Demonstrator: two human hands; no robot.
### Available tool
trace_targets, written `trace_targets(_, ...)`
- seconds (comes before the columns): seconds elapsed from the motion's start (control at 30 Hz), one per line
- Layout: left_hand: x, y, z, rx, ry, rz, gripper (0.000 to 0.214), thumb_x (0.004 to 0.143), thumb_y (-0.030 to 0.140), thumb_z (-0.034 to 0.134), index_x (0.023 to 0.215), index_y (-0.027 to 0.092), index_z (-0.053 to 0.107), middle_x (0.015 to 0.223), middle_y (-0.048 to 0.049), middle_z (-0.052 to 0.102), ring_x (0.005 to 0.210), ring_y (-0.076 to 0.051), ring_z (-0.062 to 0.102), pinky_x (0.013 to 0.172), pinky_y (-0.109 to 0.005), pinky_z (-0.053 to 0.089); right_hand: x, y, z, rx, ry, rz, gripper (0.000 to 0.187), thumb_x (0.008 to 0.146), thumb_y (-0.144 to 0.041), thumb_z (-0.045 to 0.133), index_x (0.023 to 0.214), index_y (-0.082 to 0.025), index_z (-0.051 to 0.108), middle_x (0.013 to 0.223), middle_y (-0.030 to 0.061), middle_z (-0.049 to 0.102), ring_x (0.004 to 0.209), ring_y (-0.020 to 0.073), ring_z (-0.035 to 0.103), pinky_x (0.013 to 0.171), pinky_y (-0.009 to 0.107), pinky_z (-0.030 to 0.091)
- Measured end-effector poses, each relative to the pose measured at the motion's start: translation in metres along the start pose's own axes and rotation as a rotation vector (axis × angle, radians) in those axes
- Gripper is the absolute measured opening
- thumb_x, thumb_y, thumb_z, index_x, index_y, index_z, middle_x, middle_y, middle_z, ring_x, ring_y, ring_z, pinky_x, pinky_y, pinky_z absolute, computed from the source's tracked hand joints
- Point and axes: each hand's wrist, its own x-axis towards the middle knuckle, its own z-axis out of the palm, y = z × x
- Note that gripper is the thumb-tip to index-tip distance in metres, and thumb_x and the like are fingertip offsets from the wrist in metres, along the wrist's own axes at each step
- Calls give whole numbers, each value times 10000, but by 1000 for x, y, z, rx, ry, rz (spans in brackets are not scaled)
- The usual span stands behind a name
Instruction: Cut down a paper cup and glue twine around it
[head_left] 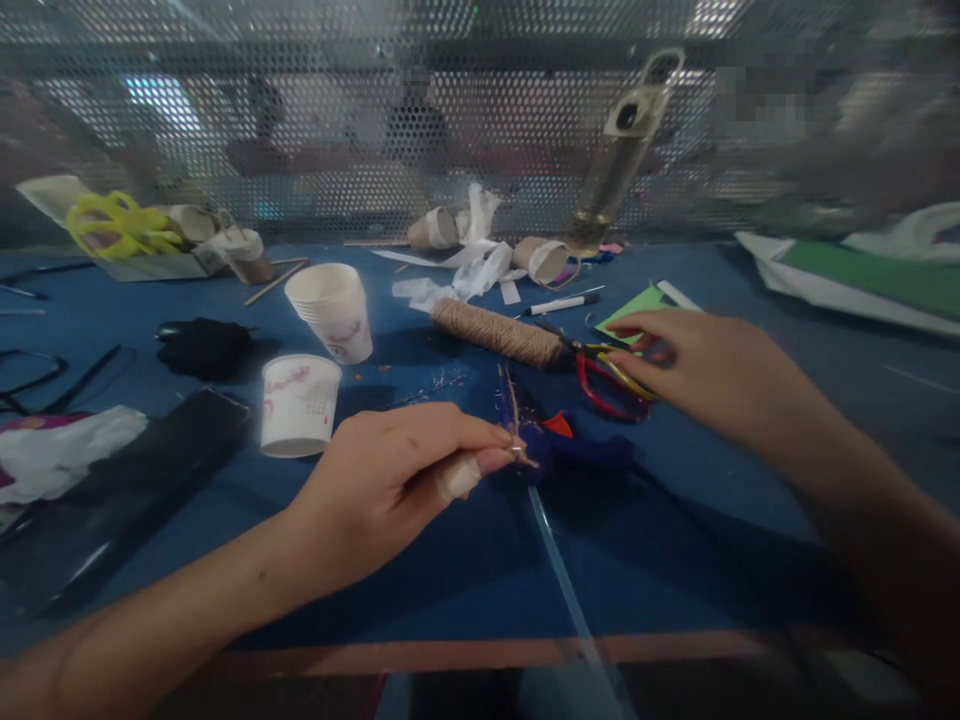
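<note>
My left hand [405, 470], with tape round the thumb, is closed in a pinch on a short piece of twine [514, 405]. A loose end sticks out past the fingertips. Under it lies a dark blue fuzzy bundle [592, 450] with a small red piece [558, 424]. A translucent stick [562, 570] runs from there toward me past the table edge. To the right, my right hand [690, 365] has its thumb and fingers around the handles of scissors [611, 390] with red and yellow loops. The scissor blades meet the end of a twine roll [495, 332], which partly hides them.
White paper cups [300, 405] stand left of centre, near a black fuzzy bundle [206, 348]. Farther back lie a marker [562, 304], green paper [637, 310] and crumpled white paper [480, 270]. A bottle [611, 160] leans against the perforated metal screen [480, 130].
</note>
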Motion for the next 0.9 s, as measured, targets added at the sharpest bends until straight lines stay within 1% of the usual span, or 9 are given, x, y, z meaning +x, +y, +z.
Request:
trace_targets(0.07, -2, 0, 0, 0, -12, 18, 125, 1020, 158, 647, 1028, 173, 771, 976, 8, 857, 699, -81, 729, 663, -145, 523, -9, -16, -7, 45, 102, -77, 323, 1012, -371, 536, 1183, -201, 751, 1181, 118, 789, 975, 262, 732, 820, 383, 518)
trace_targets(0.13, -3, 0, 0, -1, -26, 19, 127, 1018, 153, 649, 1038, 177, 772, 967, 15, 855, 632, -73, 694, 623, -152, 510, -20, -36, -12, 216, 156, -282, 256, 1029, -388, 563, 1073, -236, 764, 1054, 66, 808, 917, 218, 742, 830, 344, 543)
trace_targets(0.23, -1, 0, 1, -15, -42, -10, 116, 1020, 176, 658, 1024, 181, 774, 943, 23, 847, 589, -61, 667, 583, -151, 483, -34, -61, -11, 419, 60, -471, 180, 1014, -394, 636, 1094, -266, 734, 890, 11, 797, 731, 173, 738, 685, 294, 572)
trace_targets(0.27, -1, 0, 2, -23, -51, -20, 115, 1022, 182, 657, 1022, 182, 772, 937, 27, 842, 582, -55, 661, 573, -146, 473, -38, -65, -9, 461, 65, -503, 179, 1005, -422, 662, 1090, -279, 728, 856, -3, 790, 706, 168, 740, 650, 286, 574)
trace_targets(0.43, 1, 1, 7, -67, -104, -17, 108, 1013, 156, 653, 993, 191, 754, 856, 45, 803, 591, -56, 640, 586, -135, 460, -45, -73, -3, 536, 158, -724, 125, 975, -304, 735, 1095, -283, 708, 944, 11, 808, 811, 148, 773, 717, 264, 620)
trace_targets(0.53, -2, 2, 9, -114, -114, -10, 110, 1005, 134, 656, 980, 201, 740, 773, 74, 764, 592, -42, 631, 601, -111, 451, -45, -75, -5, 533, 174, -763, 105, 965, -219, 744, 1066, -219, 715, 943, 36, 798, 827, 129, 769, 745, 241, 626)
trace_targets(0.63, -5, 4, 9, -193, -108, -94, 94, 999, 151, 673, 1021, 228, 723, 754, 102, 756, 590, -23, 648, 600, -82, 455, -43, -80, -9, 602, 157, -786, 43, 968, -148, 722, 1009, -154, 733, 936, 65, 793, 854, 117, 760, 781, 215, 620)
trace_targets(0.77, -6, 6, 4, -317, -103, -248, 41, 1005, 267, 682, 1000, 228, 695, 700, 91, 729, 584, -53, 671, 585, -106, 499, -37, -87, -12, 631, 137, -761, 30, 966, -158, 729, 994, -168, 728, 931, 56, 807, 865, 111, 771, 798, 194, 618)
trace_targets(0.9, -5, 7, -2, -359, -78, -281, 95, 1000, 312, 689, 966, 223, 690, 663, 84, 699, 579, -60, 647, 580, -126, 488, -32, -94, -14, 684, 102, -702, 28, 985, -179, 707, 989, -202, 721, 943, 32, 810, 877, 111, 771, 794, 194, 614)
